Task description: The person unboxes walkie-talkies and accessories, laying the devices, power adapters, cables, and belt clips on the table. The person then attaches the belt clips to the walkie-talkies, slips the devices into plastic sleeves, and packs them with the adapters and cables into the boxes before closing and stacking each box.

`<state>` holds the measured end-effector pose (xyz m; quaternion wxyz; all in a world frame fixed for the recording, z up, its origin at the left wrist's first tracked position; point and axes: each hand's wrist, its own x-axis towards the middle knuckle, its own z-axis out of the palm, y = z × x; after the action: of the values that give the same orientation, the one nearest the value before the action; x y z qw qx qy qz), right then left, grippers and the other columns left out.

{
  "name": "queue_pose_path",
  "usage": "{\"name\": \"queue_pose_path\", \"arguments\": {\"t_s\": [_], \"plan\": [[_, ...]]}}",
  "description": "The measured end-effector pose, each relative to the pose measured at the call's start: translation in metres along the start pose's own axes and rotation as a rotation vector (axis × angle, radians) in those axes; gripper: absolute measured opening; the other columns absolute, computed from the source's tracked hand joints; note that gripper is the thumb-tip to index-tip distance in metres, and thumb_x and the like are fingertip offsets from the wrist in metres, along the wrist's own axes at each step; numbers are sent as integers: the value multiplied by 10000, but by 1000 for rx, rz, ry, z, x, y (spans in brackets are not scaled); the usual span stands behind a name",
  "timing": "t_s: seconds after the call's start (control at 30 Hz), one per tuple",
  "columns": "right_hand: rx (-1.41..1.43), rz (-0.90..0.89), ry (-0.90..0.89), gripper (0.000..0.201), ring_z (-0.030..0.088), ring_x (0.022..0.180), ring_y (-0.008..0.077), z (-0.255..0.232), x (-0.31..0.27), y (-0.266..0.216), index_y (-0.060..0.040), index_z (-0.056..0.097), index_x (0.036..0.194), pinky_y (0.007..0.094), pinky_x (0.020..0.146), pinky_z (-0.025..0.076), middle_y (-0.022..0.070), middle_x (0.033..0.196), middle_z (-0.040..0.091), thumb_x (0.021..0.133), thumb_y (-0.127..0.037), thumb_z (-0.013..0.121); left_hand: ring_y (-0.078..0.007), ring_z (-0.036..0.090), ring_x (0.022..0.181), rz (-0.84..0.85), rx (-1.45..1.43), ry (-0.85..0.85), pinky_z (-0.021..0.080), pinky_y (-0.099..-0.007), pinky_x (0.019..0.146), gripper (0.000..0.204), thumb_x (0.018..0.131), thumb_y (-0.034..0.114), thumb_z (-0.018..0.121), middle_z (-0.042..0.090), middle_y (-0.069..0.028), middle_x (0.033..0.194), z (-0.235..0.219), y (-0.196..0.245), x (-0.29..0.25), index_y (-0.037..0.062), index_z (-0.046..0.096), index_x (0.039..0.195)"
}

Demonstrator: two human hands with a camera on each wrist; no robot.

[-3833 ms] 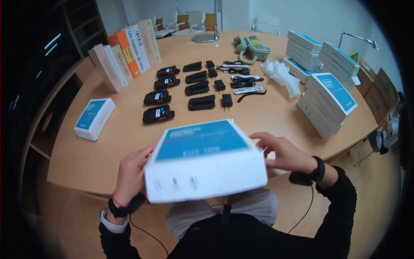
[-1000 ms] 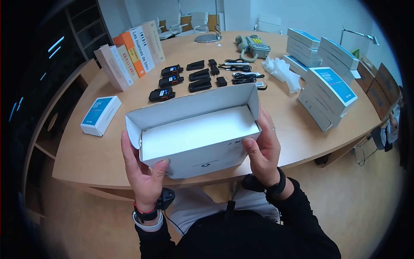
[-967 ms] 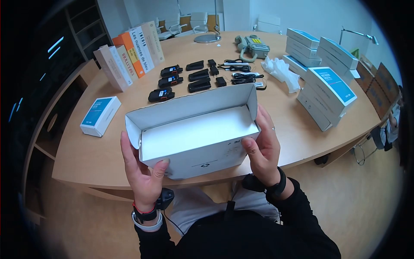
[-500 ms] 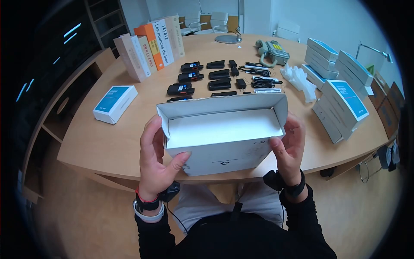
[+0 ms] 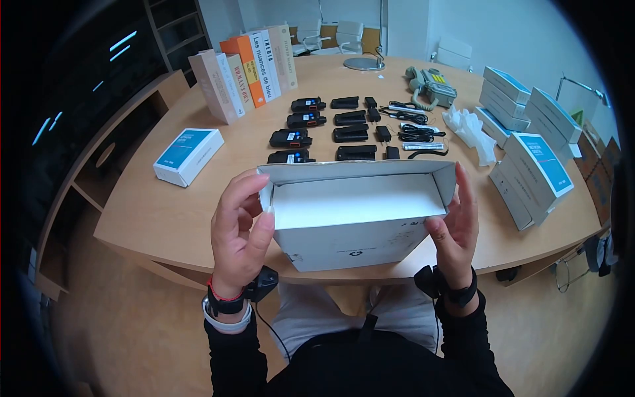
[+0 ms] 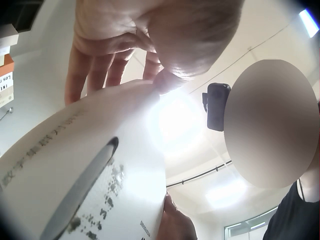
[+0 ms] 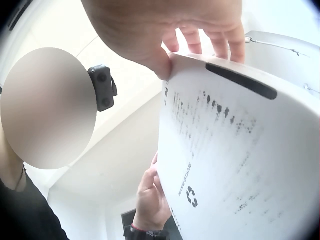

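A white cardboard box point(image 5: 350, 243) is held at the table's front edge, its top uncovered and a plain white panel point(image 5: 357, 198) lying inside below the rim. My left hand point(image 5: 239, 235) grips the left end, with fingers and thumb at the upper left corner. At the other end my right hand point(image 5: 456, 231) holds on, thumb on the near face and fingers behind the end wall. The right wrist view shows a recycling mark and faded print on the box face point(image 7: 220, 135). A slot point(image 6: 82, 192) shows on the box in the left wrist view.
Beyond the box lie rows of black handheld radios point(image 5: 291, 137), black clip-like pieces point(image 5: 350, 133), adapters point(image 5: 383, 133) and coiled cables point(image 5: 421, 134). A blue-topped box point(image 5: 188, 157) lies left, books point(image 5: 258, 69) behind it. Boxes point(image 5: 532, 178), crumpled white plastic point(image 5: 471, 135) and a telephone point(image 5: 431, 87) stand right.
Earlier the box showed its blue printed face; now its uncovered end faces up. Lately my left fingers and thumb have moved up to the corner, and the head view has swung left.
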<state>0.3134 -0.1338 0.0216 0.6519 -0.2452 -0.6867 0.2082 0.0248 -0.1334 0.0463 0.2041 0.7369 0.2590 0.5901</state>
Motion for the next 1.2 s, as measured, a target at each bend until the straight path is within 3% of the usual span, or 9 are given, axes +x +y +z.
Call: {"name": "queue_pose_path", "arguments": {"t_s": [0.33, 0.53, 0.77, 0.97, 1.03, 1.07, 1.1, 1.17, 1.2], "plan": [[12, 40, -9, 663, 404, 1211, 241, -2, 3, -2, -6, 295, 1389, 393, 1031, 308, 141, 1329, 349, 843, -176, 631, -248, 537, 1085, 120, -70, -32, 463, -335, 898, 470, 817, 68, 623, 477, -169, 1241, 10, -3, 0, 24, 431, 1245], [-58, -180, -50, 257, 433, 1163, 290, 0, 0, 6, -86, 546, 1086, 440, 994, 344, 155, 1233, 381, 842, -6, 560, -276, 507, 1111, 124, 228, -146, 440, -358, 910, 496, 692, 4, 720, 454, -162, 1245, 0, -3, -9, 74, 547, 1151], [-26, -107, -29, 352, 467, 1161, 329, 1, -4, 5, -100, 549, 1129, 401, 982, 372, 185, 1306, 370, 805, 31, 591, -341, 490, 1122, -2, 67, -83, 423, -390, 922, 471, 730, 64, 716, 415, -215, 1284, 9, -12, -18, 116, 514, 1152], [-701, -288, -228, 508, 417, 1234, 385, -22, -13, -63, -155, 599, 1127, 492, 988, 352, 208, 1337, 413, 657, -219, 782, -347, 489, 1120, 265, 155, -156, 404, -402, 968, 468, 804, 125, 628, 413, -223, 1290, 12, 7, -52, 91, 467, 1242], [-804, -319, -337, 421, 470, 1193, 339, -15, -15, -90, -185, 563, 1171, 512, 1011, 322, 168, 1297, 468, 764, -233, 658, -397, 463, 1095, -175, -258, 19, 411, -481, 924, 368, 814, 170, 582, 380, -286, 1261, 23, 29, -59, 112, 470, 1160], [-816, -347, -348, 405, 485, 1170, 325, -11, -16, -93, -163, 539, 1190, 511, 1008, 327, 160, 1271, 484, 793, -197, 612, -396, 447, 1102, 417, 86, -188, 374, -468, 976, 521, 776, 245, 580, 391, -292, 1226, 22, 16, -59, 17, 423, 1217], [-829, -379, -360, 391, 500, 1148, 311, -9, -14, -96, -141, 515, 1209, 509, 1004, 332, 152, 1244, 499, 822, -162, 566, -389, 405, 1187, -119, -324, -37, 314, -451, 1036, 709, 731, 270, 617, 373, -267, 1298, 23, 16, -72, -56, 341, 1297], [-856, -339, -401, 383, 510, 1121, 303, -9, -13, -95, -115, 501, 1211, 508, 999, 340, 147, 1220, 507, 830, -135, 542, -339, 553, 1024, 628, 369, -227, 498, -414, 840, 392, 810, 70, 654, 507, -232, 1183, 46, 53, -30, 129, 541, 1180], [-834, -317, -461, 376, 520, 1095, 295, -11, -15, -94, -90, 487, 1213, 507, 995, 348, 142, 1197, 515, 839, -108, 517, -339, 553, 1024, 640, 347, -236, 498, -414, 840, 392, 810, 70, 654, 507, -232, 1183, 48, 52, -31, 129, 541, 1180]]}}
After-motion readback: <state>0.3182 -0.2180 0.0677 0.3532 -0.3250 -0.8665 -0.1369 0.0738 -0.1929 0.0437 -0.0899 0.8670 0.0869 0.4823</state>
